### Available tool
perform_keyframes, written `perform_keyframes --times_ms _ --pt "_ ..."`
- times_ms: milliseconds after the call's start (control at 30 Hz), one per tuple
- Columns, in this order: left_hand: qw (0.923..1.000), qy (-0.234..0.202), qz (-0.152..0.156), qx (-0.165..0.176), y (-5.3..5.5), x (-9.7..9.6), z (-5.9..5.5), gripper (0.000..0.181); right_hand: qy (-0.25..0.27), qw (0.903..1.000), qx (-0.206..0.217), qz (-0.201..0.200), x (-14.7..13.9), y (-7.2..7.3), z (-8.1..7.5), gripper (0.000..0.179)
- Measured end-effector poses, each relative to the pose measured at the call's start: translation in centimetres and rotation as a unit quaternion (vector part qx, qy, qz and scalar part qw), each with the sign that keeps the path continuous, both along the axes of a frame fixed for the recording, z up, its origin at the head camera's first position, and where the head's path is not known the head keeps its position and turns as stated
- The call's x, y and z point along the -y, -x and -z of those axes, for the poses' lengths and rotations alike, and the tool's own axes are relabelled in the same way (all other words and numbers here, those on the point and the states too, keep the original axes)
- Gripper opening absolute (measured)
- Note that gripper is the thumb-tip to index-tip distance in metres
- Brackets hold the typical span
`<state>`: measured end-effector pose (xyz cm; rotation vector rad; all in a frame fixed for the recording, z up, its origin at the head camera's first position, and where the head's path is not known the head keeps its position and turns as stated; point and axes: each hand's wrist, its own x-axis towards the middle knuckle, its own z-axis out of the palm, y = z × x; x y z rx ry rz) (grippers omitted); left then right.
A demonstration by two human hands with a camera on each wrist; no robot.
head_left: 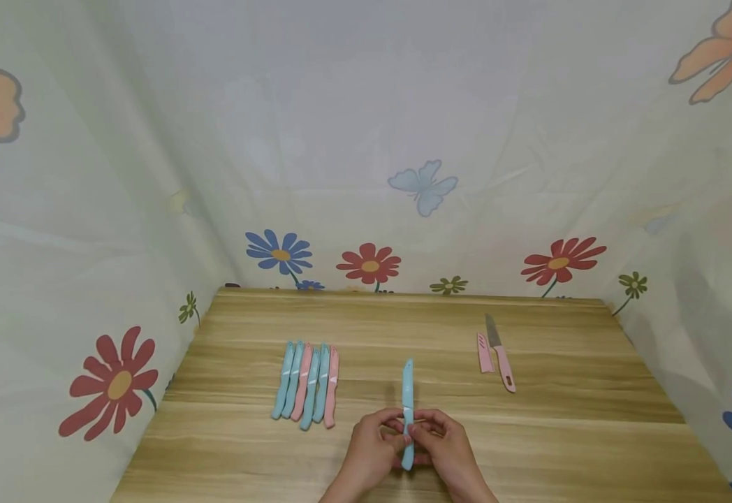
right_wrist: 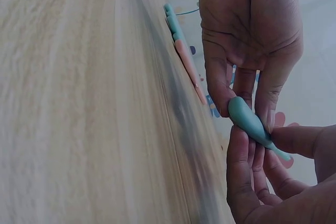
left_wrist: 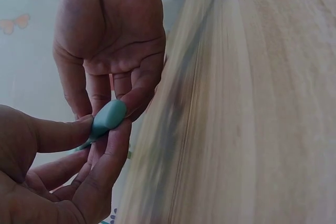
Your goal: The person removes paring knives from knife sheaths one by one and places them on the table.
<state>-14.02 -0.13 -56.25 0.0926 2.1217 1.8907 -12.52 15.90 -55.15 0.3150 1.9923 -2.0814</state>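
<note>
Both hands hold a light-blue sheathed knife (head_left: pixel 408 391), its tip pointing away and its handle end toward the body. My left hand (head_left: pixel 372 447) pinches the handle from the left between thumb and fingers. From the other side, my right hand (head_left: pixel 446 447) grips the same handle. The rounded handle end (left_wrist: pixel 109 115) shows between the fingertips in the left wrist view, and the blue handle (right_wrist: pixel 248 120) in the right wrist view. The fingers cover part of the handle.
To the left lies a row of several sheathed knives (head_left: pixel 306 384), blue and pink. A pink-handled knife (head_left: pixel 502 360) with a bare blade lies at the right, beside a pink sheath (head_left: pixel 485 353). Flower-printed curtains (head_left: pixel 366 140) enclose the wooden table (head_left: pixel 592 419).
</note>
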Motion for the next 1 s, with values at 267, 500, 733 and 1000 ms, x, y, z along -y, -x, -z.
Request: perform_keyframes --times_ms 267,500,733,1000 --pt "0.9999 0.011 0.0 0.0 -0.07 0.0 0.17 0.039 0.002 1.0 0.003 0.001 0.11 -0.12 0.06 0.039" --pt "1.0 0.006 0.0 -0.002 -0.25 -0.02 0.17 0.041 0.0 0.9999 0.01 0.006 0.07 -0.13 0.36 0.038" --pt "1.0 0.002 -0.001 0.001 -0.36 0.02 0.14 0.042 -0.003 0.9999 0.014 0.002 0.07 -0.04 0.62 0.038" --pt "0.9992 -0.018 0.029 0.022 0.16 0.85 0.48 0.043 0.005 0.9999 0.011 -0.008 -0.01 -0.01 0.57 0.038"
